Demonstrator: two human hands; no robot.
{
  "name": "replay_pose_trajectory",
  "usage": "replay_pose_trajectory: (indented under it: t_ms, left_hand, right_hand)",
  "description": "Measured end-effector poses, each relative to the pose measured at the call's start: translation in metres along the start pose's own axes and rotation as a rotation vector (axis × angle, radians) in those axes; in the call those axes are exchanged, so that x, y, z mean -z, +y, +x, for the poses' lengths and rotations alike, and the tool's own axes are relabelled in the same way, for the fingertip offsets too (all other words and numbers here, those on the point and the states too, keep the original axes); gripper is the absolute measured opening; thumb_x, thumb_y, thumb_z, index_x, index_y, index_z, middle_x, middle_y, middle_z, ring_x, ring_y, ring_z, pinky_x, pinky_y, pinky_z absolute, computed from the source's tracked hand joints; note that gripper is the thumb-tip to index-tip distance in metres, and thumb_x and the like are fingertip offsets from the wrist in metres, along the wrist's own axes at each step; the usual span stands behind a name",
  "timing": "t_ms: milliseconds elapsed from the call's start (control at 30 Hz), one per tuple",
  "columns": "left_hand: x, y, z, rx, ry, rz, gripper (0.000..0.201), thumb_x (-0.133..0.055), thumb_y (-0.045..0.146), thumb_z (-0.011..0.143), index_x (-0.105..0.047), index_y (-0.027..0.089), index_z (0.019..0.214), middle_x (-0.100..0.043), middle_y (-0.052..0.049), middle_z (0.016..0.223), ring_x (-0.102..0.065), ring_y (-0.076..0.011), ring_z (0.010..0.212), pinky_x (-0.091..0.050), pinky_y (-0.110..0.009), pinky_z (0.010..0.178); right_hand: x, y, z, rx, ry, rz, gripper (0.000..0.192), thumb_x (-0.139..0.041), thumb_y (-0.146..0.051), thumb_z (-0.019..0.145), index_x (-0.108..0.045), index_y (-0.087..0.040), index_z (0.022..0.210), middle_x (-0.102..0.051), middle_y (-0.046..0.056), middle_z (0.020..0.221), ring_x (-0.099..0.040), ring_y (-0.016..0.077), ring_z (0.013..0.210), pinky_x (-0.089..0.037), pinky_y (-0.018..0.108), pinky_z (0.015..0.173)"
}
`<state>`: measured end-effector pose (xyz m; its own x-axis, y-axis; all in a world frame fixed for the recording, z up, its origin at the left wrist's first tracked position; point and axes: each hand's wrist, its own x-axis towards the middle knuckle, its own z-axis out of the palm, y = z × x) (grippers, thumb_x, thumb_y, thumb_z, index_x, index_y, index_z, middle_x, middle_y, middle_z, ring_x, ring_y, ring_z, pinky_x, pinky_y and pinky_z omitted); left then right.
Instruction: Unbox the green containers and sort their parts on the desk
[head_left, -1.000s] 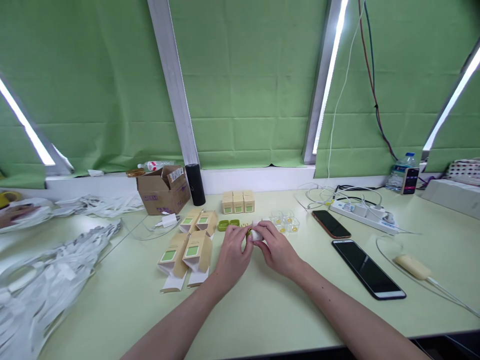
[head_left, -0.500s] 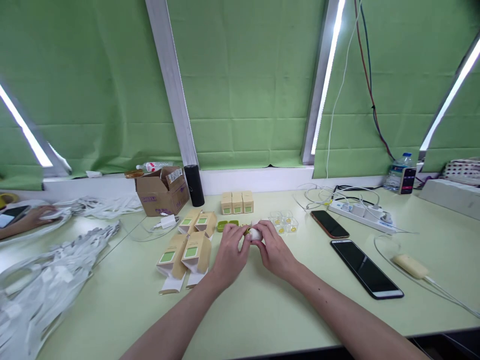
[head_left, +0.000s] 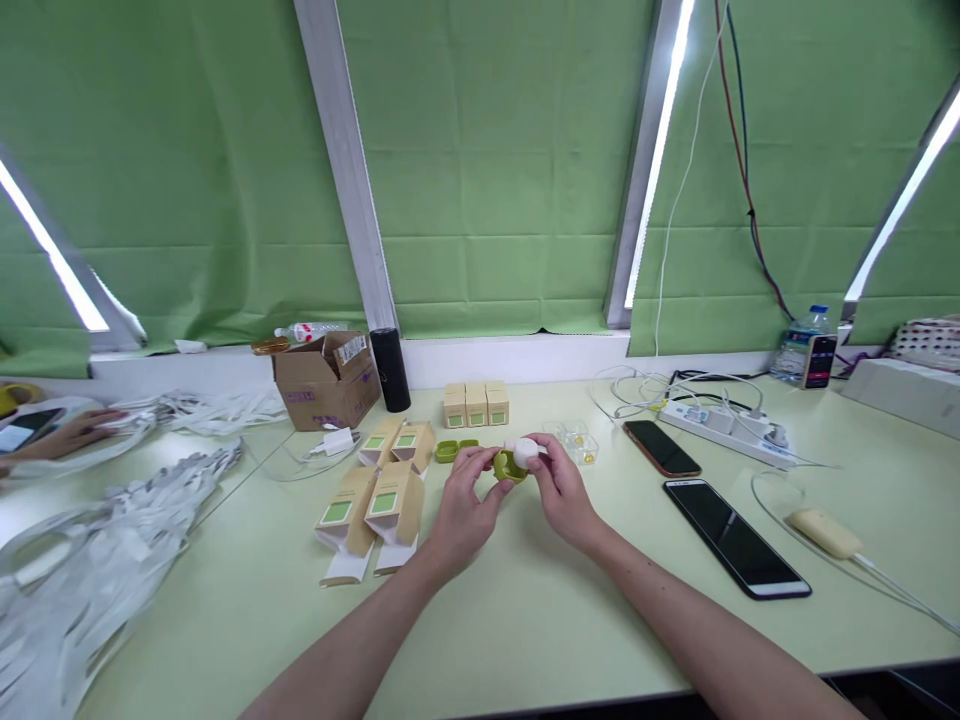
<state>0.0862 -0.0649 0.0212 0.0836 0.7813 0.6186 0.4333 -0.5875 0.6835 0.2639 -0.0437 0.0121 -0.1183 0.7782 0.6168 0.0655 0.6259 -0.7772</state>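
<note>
Over the middle of the table, my left hand is closed on a small hollow green case with a rounded shape. My right hand pinches a smooth white rounded piece at the upper right of the green case. The two pieces meet or overlap; whether they are joined I cannot tell. Just behind my left hand lies another green case with two hollows. A clear plastic tray with small yellow bits sits behind my right hand.
Several open kraft boxes stand to the left, and three small closed boxes at the back. Phones and a power strip lie right. White straps and another person's hand are far left.
The white piece has come up and away from my left fingers in my right hand. The green case's hollow now shows. My hands have moved slightly apart.
</note>
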Motion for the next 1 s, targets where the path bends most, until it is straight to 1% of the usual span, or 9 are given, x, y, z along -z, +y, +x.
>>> replay_pose_trajectory:
  t_ms: [133, 233, 333, 500, 600, 667, 800, 900, 1000]
  left_hand:
    - [0.002, 0.000, -0.001, -0.013, -0.001, -0.011, 0.036, -0.069, 0.029, 0.093, -0.067, 0.024, 0.128, -0.064, -0.010, 0.118, -0.062, -0.0246, 0.113, -0.055, -0.043, 0.098]
    - [0.003, -0.002, -0.001, -0.009, 0.003, -0.015, 0.038, -0.069, 0.030, 0.093, -0.067, 0.023, 0.130, -0.063, -0.011, 0.120, -0.062, -0.0249, 0.113, -0.056, -0.043, 0.098]
    - [0.003, -0.004, -0.002, 0.001, 0.013, -0.016, 0.039, -0.069, 0.030, 0.093, -0.066, 0.024, 0.131, -0.063, -0.011, 0.122, -0.063, -0.0243, 0.113, -0.056, -0.043, 0.098]
    - [0.002, -0.006, -0.001, 0.024, 0.071, -0.028, 0.038, -0.068, 0.034, 0.094, -0.067, 0.025, 0.131, -0.063, -0.009, 0.121, -0.065, -0.0216, 0.106, -0.058, -0.041, 0.096]
    - [0.004, -0.009, 0.001, 0.067, 0.126, -0.051, 0.039, -0.067, 0.039, 0.095, -0.067, 0.022, 0.130, -0.064, -0.010, 0.121, -0.067, -0.0206, 0.102, -0.059, -0.040, 0.095]
    - [0.005, -0.011, 0.003, 0.105, 0.167, -0.067, 0.041, -0.067, 0.041, 0.095, -0.066, 0.020, 0.130, -0.065, -0.012, 0.121, -0.068, -0.0215, 0.103, -0.059, -0.040, 0.095]
    - [0.006, -0.015, 0.005, 0.189, 0.224, -0.074, 0.048, -0.069, 0.047, 0.094, -0.065, 0.018, 0.132, -0.067, -0.013, 0.121, -0.070, -0.0222, 0.101, -0.061, -0.040, 0.093]
    - [0.005, -0.016, 0.004, 0.205, 0.229, -0.074, 0.049, -0.069, 0.047, 0.094, -0.064, 0.018, 0.134, -0.068, -0.013, 0.122, -0.071, -0.0221, 0.101, -0.061, -0.040, 0.092]
    - [0.004, -0.016, 0.004, 0.193, 0.221, -0.083, 0.049, -0.068, 0.047, 0.094, -0.064, 0.019, 0.133, -0.067, -0.012, 0.122, -0.070, -0.0223, 0.104, -0.061, -0.040, 0.093]
  right_hand:
    - [0.001, 0.001, 0.006, -0.230, 0.003, 0.293, 0.046, -0.058, -0.064, 0.097, -0.064, -0.024, 0.117, -0.071, 0.007, 0.104, -0.066, 0.0211, 0.085, -0.058, 0.037, 0.080]
    - [0.005, 0.007, 0.012, -0.390, 0.008, 0.552, 0.052, -0.065, -0.070, 0.089, -0.069, -0.022, 0.109, -0.074, 0.010, 0.104, -0.069, 0.0242, 0.090, -0.058, 0.039, 0.078]
    - [0.011, 0.010, 0.016, -0.480, 0.034, 0.683, 0.052, -0.072, -0.068, 0.085, -0.071, -0.021, 0.106, -0.075, 0.011, 0.105, -0.071, 0.0252, 0.095, -0.058, 0.038, 0.078]
    - [0.016, 0.004, 0.017, -0.486, 0.052, 0.727, 0.048, -0.074, -0.066, 0.085, -0.071, -0.022, 0.102, -0.076, 0.011, 0.108, -0.072, 0.0262, 0.099, -0.058, 0.038, 0.076]
    - [0.016, -0.001, 0.018, -0.497, 0.089, 0.778, 0.044, -0.082, -0.059, 0.080, -0.069, -0.023, 0.100, -0.076, 0.009, 0.106, -0.073, 0.0252, 0.098, -0.058, 0.036, 0.074]
    - [0.018, -0.002, 0.019, -0.484, 0.121, 0.779, 0.044, -0.087, -0.054, 0.077, -0.068, -0.025, 0.102, -0.075, 0.005, 0.102, -0.072, 0.0232, 0.094, -0.058, 0.035, 0.073]
    - [0.021, -0.004, 0.021, -0.419, 0.154, 0.719, 0.048, -0.091, -0.048, 0.074, -0.068, -0.028, 0.111, -0.072, 0.001, 0.095, -0.070, 0.0201, 0.086, -0.059, 0.037, 0.076]
    - [0.020, -0.005, 0.021, -0.380, 0.160, 0.663, 0.050, -0.092, -0.044, 0.072, -0.071, -0.026, 0.114, -0.067, 0.000, 0.091, -0.069, 0.0194, 0.088, -0.060, 0.039, 0.083]
    - [0.018, -0.005, 0.020, -0.350, 0.155, 0.552, 0.056, -0.092, -0.039, 0.069, -0.069, -0.026, 0.118, -0.066, 0.001, 0.099, -0.067, 0.0183, 0.090, -0.059, 0.039, 0.086]
